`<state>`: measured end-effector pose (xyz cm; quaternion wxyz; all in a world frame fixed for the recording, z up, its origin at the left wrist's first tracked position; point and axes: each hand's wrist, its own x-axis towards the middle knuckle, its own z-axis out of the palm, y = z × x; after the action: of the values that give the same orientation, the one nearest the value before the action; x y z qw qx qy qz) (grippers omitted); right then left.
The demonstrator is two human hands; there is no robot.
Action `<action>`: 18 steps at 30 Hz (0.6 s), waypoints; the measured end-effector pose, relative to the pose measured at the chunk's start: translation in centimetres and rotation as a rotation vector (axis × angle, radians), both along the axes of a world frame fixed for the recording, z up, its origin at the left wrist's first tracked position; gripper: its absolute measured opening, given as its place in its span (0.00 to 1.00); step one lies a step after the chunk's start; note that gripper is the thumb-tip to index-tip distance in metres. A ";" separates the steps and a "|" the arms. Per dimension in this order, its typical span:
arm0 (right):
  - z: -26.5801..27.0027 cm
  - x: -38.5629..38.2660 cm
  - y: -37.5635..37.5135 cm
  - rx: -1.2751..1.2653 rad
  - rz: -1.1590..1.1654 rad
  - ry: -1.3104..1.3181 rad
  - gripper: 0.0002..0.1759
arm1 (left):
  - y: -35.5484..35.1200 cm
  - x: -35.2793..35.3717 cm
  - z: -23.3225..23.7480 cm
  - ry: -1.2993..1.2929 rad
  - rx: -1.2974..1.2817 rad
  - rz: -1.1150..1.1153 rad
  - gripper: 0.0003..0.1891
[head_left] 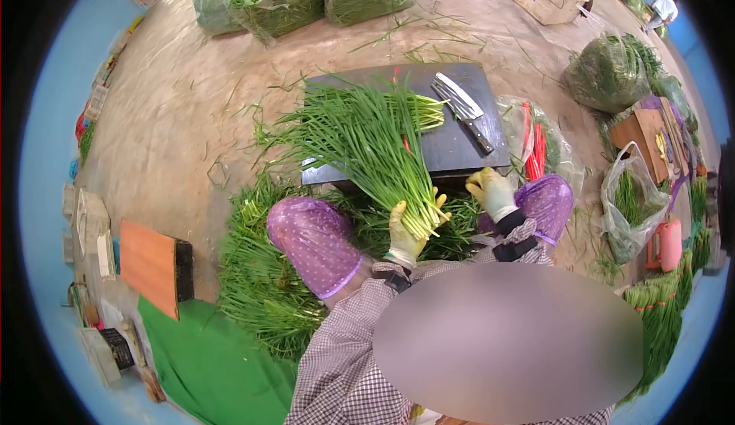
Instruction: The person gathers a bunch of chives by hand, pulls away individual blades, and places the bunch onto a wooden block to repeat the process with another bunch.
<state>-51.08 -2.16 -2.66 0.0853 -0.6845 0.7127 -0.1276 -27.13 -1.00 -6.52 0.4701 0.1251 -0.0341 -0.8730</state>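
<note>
Smooth dark board (453, 152), strappy greens (375, 138) partly on it, left hand (406, 237) nearside wrapped round pale stems (420, 218), right hand (494, 193) half-curled by near-right corner, contents unclear, steel knife (460, 103) on top

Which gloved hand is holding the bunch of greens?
The left hand, wrapped around the pale ends of the greens; the right hand, apart from it, holds none.

Bundle of leafy greens (380, 158): long, narrow green leaves, pale yellowish-green stems. Stems gathered in the left hand (403, 237), slightly uneven ends pointing down toward the wearer, past the near edge of the dark surface (452, 149). Leaves fan up and left over the surface, overlapping a second bunch (429, 112) with pale ends pointing right. Can't tell whose leaf tips overhang the left edge.
</note>
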 end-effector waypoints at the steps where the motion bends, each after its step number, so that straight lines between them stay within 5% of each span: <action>1: 0.4 1.5 -0.5 -0.115 0.036 -0.117 0.11 | -0.1 -0.1 -0.1 -0.003 0.002 0.001 0.38; 5: 2.9 7.7 -3.1 -0.208 0.221 -0.376 0.08 | 0.6 0.4 -1.9 -0.044 0.064 0.046 0.31; 7: 2.5 9.2 -4.2 -0.134 0.266 -0.166 0.10 | 0.4 0.4 -1.8 -0.025 0.126 0.097 0.24; 9: -0.6 9.9 -6.1 -0.002 0.234 0.027 0.08 | 0.4 0.3 -2.1 -0.106 0.162 0.147 0.24; 12: -0.8 9.1 -7.3 -0.079 0.149 -0.115 0.09 | 0.1 0.5 -3.1 -0.089 0.089 0.097 0.31; 14: 1.6 6.9 -7.2 -0.267 0.070 -0.531 0.10 | 0.4 0.4 0.8 -0.013 0.021 0.032 0.34; 16: 9.0 5.5 -5.5 -0.137 0.059 -1.026 0.09 | 0.3 0.5 0.1 -0.012 0.008 0.026 0.37; 18: 13.8 3.5 -3.0 -0.086 0.072 -1.176 0.09 | 0.2 0.3 -0.1 0.009 0.036 0.023 0.37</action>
<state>-47.54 -5.18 11.10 0.4427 -0.5254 0.5162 -0.5113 -26.87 -0.78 -6.58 0.4779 0.1298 -0.0147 -0.8686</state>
